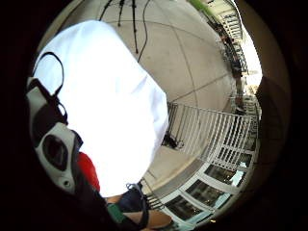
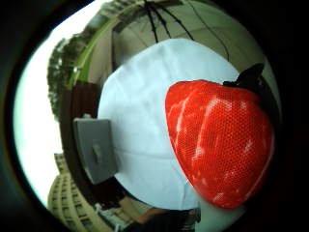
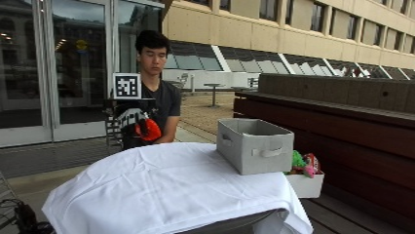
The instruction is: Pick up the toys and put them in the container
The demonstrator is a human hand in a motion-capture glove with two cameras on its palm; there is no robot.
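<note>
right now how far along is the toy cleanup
Nothing visibly done: the grey container's inside is hidden from here. In hand: the gloved right hand holds a red toy raised above the white-clothed table. Left: dropping it in, plus the toys in the white box beside the table.

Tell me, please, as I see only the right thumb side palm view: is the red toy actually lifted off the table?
Observer: Yes. In the outside view the right hand grips the red toy, raised in front of the person's chest, above the table.
Operator: Are there other toys anywhere?
Observer: Yes, more toys sit in a white box beside the table, just past the grey container.
</note>
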